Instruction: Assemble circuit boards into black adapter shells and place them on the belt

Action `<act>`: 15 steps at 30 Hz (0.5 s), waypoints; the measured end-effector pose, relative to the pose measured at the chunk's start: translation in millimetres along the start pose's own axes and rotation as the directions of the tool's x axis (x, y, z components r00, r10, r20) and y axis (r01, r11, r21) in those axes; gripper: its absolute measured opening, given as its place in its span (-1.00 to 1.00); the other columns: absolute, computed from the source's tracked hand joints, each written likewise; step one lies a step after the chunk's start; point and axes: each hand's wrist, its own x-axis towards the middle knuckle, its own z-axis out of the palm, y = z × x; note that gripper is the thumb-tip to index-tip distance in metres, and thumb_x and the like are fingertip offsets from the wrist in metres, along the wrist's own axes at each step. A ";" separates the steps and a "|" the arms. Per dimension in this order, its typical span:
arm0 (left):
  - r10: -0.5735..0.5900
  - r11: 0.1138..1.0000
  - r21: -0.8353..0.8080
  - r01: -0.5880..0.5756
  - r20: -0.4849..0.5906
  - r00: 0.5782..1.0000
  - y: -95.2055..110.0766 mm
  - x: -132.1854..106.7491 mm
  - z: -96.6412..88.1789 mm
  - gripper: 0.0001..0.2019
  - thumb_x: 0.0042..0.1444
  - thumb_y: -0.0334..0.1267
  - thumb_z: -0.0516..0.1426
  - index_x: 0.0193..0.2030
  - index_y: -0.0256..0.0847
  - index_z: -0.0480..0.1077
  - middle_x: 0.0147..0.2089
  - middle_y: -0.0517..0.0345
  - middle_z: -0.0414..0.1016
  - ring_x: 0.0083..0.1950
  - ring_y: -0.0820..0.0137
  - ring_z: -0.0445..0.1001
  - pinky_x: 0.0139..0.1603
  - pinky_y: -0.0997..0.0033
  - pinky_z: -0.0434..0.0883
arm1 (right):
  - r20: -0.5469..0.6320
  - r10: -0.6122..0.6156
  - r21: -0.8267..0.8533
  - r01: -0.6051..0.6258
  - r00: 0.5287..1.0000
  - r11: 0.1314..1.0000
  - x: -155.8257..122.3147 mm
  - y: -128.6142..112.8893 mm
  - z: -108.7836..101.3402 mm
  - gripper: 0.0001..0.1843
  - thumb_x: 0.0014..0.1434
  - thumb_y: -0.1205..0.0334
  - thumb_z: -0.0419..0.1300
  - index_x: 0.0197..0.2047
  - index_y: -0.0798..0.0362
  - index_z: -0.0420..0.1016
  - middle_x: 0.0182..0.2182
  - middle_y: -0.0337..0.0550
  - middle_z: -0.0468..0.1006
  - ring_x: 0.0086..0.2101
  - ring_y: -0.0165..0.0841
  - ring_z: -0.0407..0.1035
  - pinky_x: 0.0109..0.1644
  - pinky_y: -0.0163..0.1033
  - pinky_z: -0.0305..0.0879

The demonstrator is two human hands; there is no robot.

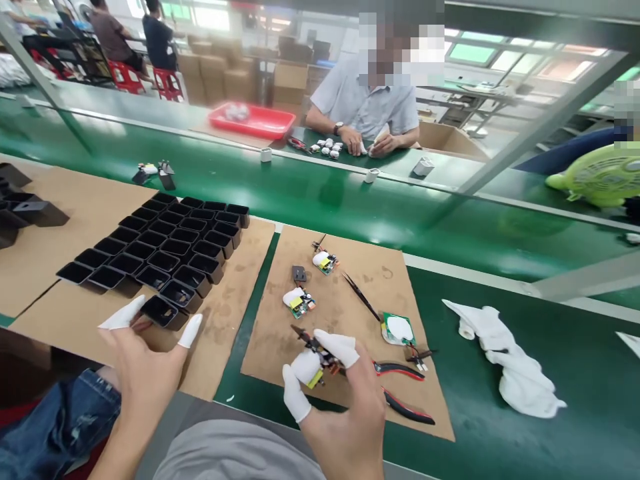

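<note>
My right hand [345, 393] pinches a small circuit board [320, 367] between thumb and fingers; it carries a white lump, a yellow part and dark pieces. White covers sit on the fingertips of both hands. My left hand [150, 360] is spread around the nearest black plastic case [163, 312], thumb on its right and finger on its left; whether both touch it is hard to tell. This case stands at the front of several rows of open-topped black cases [173, 237]. Pliers [407, 407] with red and black handles lie partly behind my right hand.
On the cardboard sheet [270, 333] are two similar boards [300, 303], tweezers [361, 295] and a green board with a white disc [399, 329]. A crumpled white cloth [520, 367] lies right. Across the green belt [300, 193], a co-worker [367, 110] handles white pieces beside a red tray [253, 123].
</note>
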 end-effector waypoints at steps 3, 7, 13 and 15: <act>-0.090 0.996 0.014 0.090 -0.033 0.995 7.2 -0.8 -0.8 0.02 0.04 0.22 0.50 0.52 -0.21 0.26 0.28 -0.21 0.34 0.20 -0.20 0.51 0.36 -0.49 0.47 | 0.064 -0.057 -0.042 0.060 0.996 0.997 3.4 -5.7 -2.6 -0.50 0.19 0.37 0.44 0.19 -0.10 0.64 -0.13 -0.11 0.61 -0.21 -0.20 0.59 -0.12 -0.13 0.58; -0.082 0.996 -0.037 0.080 -0.051 0.995 8.8 -4.9 -1.3 -0.07 0.03 0.26 0.51 0.42 -0.16 0.37 0.22 -0.14 0.48 0.16 -0.14 0.55 0.38 -0.38 0.48 | 0.042 -0.082 -0.036 0.083 0.996 0.996 -2.1 -10.7 -2.8 -0.45 0.17 0.44 0.41 0.21 -0.13 0.67 -0.10 -0.09 0.55 -0.23 -0.23 0.56 -0.18 -0.16 0.58; -0.063 0.997 -0.045 0.060 -0.076 0.995 17.7 -8.3 -2.3 -0.10 0.08 0.32 0.48 0.38 -0.24 0.44 0.23 -0.25 0.52 0.20 -0.21 0.55 0.40 -0.42 0.47 | 0.045 -0.037 0.032 0.036 0.998 0.999 -7.5 -29.1 -9.0 -0.41 0.15 0.44 0.46 0.22 -0.16 0.66 -0.12 -0.14 0.52 -0.28 -0.29 0.52 -0.29 -0.24 0.52; -0.086 0.996 -0.021 0.085 -0.068 0.994 20.9 -8.4 -2.7 -0.09 0.07 0.32 0.49 0.39 -0.24 0.45 0.22 -0.25 0.53 0.20 -0.22 0.56 0.41 -0.43 0.47 | 0.059 0.031 0.020 -0.032 0.998 0.999 -6.3 -34.7 -11.3 -0.39 0.13 0.38 0.52 0.24 -0.16 0.67 -0.13 -0.16 0.55 -0.27 -0.27 0.56 -0.22 -0.22 0.58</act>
